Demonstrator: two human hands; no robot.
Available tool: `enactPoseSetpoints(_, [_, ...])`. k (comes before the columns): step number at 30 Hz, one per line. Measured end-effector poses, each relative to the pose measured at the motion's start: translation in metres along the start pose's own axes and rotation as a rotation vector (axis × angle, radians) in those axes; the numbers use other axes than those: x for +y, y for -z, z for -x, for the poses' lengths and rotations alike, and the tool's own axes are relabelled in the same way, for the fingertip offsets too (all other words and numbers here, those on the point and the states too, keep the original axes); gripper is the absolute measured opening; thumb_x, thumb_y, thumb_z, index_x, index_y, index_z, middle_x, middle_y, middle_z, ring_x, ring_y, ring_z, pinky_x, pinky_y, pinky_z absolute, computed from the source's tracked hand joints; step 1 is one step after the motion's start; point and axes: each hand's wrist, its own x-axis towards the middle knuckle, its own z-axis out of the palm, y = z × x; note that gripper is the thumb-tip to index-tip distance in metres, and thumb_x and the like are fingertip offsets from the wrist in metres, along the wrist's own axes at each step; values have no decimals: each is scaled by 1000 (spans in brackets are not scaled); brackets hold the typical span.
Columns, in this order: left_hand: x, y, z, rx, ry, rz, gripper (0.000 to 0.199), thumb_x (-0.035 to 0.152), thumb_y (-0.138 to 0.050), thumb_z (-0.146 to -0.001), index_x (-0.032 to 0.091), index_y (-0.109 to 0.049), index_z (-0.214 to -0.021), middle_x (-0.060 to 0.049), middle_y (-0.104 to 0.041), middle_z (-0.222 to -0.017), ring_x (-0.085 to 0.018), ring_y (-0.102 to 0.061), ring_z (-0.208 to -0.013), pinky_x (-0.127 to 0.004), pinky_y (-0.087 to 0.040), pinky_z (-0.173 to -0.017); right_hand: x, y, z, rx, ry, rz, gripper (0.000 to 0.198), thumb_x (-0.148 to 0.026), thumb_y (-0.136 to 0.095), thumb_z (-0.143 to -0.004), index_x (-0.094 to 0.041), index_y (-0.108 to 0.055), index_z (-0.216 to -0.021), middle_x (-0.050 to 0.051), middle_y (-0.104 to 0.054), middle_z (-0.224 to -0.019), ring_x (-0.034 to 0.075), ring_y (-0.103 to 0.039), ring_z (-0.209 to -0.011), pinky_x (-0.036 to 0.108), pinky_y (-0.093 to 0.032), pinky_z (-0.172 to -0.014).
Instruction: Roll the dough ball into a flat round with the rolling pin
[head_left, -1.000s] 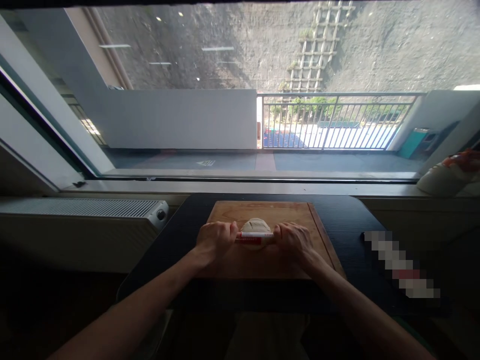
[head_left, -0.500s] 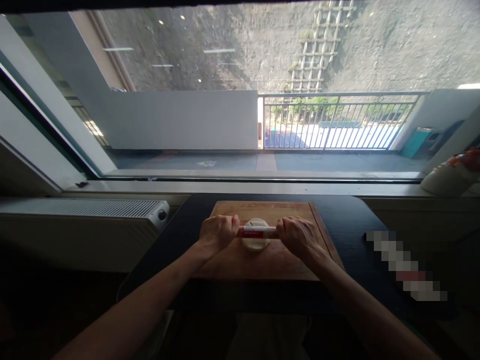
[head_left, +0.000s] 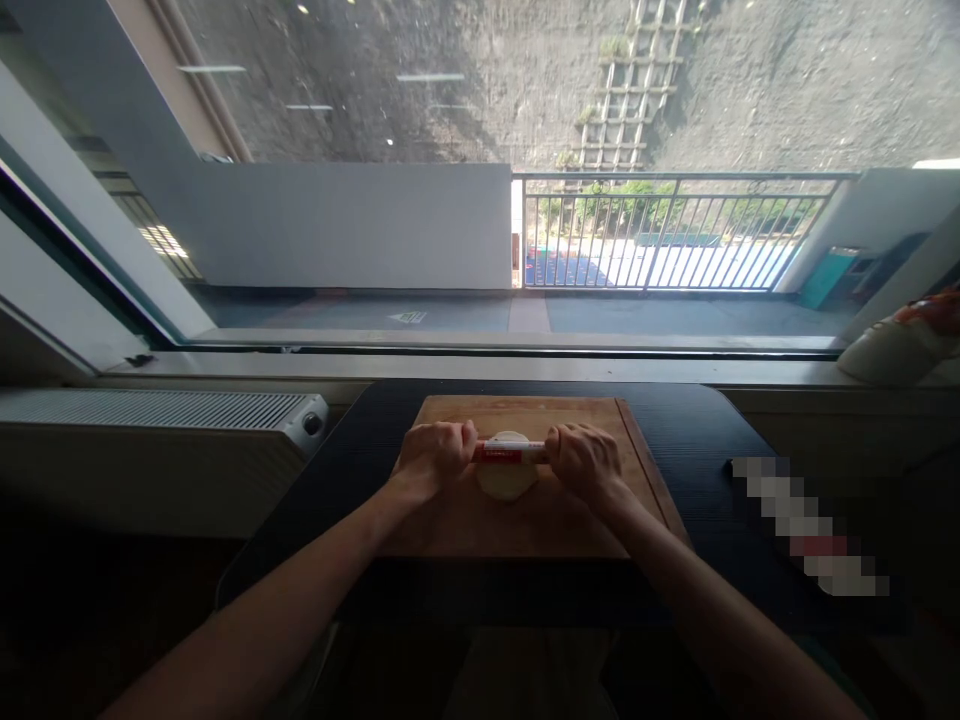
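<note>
A rolling pin [head_left: 510, 453] with a red and white label lies crosswise over a flat round piece of pale dough [head_left: 508, 483]. My left hand [head_left: 436, 457] is closed round the pin's left end, and my right hand [head_left: 585, 458] grips its right end. Most of the dough shows on the near side of the pin, with a thin strip beyond it. Under the dough is a wooden cutting board [head_left: 517, 535], partly covered by my hands and forearms.
The board rests on a dark table [head_left: 679, 430]. At the table's right lies a pixelated dark object [head_left: 810, 525]. A radiator [head_left: 187, 410] stands on the left. Beyond the table are a windowsill [head_left: 450, 367] and a window; a pale pot [head_left: 889, 352] sits at the sill's right.
Both hands have pushed the rolling pin slightly away from me, toward the dough's far edge. More dough now shows on the near side. The camera view has shifted a little.
</note>
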Motion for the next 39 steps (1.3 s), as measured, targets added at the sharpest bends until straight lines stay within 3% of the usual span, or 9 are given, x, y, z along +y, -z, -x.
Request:
enactPoseSetpoints(4, [-2,5,-11,-103,-11,-12,64,45,-16,-88,16,-71,-77,-12,-71,-82,-26,-65,-82,-35,-45,-72,3,0,-11,-167,-19,-16,50,-35,-24,-93,-19,-66,-71,7,-68,-72,17,-61,-65,26,-36,-60])
enactPoseSetpoints(9, [0,-1,-12,-32,31,-6,66,43,-12,-89,16,-72,-84,-13,-71,-83,-26,-65,-83,-37,-45,-76,3,-7,-14,-7,-2,-13,48,-31,-23,-93,-18,-66,-76,8,-69,-81,17,-61,-75,27,-36,-68])
enactPoseSetpoints(15, [2,13,-24,-117,-11,-47,60,44,-19,-87,14,-72,-82,-14,-70,-85,-26,-65,-82,-36,-45,-74,7,-16,-14,-121,-15,-52,45,-31,-24,-94,-19,-64,-75,5,-68,-76,15,-59,-68,24,-35,-62])
enactPoseSetpoints(21, [2,0,-17,-31,23,-38,65,43,-13,-88,16,-71,-80,-13,-70,-83,-27,-64,-84,-37,-44,-78,5,-16,-8,51,8,-32,45,-31,-23,-95,-18,-64,-78,6,-67,-85,17,-58,-83,27,-34,-77])
enactPoseSetpoints(26, [-3,5,-16,-90,1,-27,62,43,-17,-87,16,-72,-82,-12,-71,-84,-26,-65,-83,-35,-45,-74,2,-12,-13,-72,20,-51,46,-31,-24,-94,-19,-63,-74,5,-68,-80,15,-58,-72,26,-35,-66])
enactPoseSetpoints(32, [-14,-4,-8,-41,64,-16,68,45,-10,-88,17,-72,-81,-12,-71,-84,-27,-65,-84,-37,-45,-76,-9,-14,-11,50,23,-32,49,-33,-22,-94,-20,-64,-74,6,-68,-82,17,-60,-79,27,-36,-73])
enactPoseSetpoints(37, [-18,-1,-19,-118,45,-1,64,46,-15,-87,16,-71,-81,-13,-71,-86,-26,-65,-84,-36,-46,-74,-6,-9,-28,-184,18,-25,49,-35,-24,-94,-19,-67,-77,7,-69,-78,17,-62,-72,26,-40,-68])
enactPoseSetpoints(39, [-18,0,-25,-109,55,0,62,44,-15,-87,16,-71,-84,-13,-71,-87,-26,-65,-85,-36,-46,-74,-7,-7,-37,-191,22,-17,49,-35,-23,-94,-18,-67,-77,8,-69,-77,17,-62,-70,26,-40,-66])
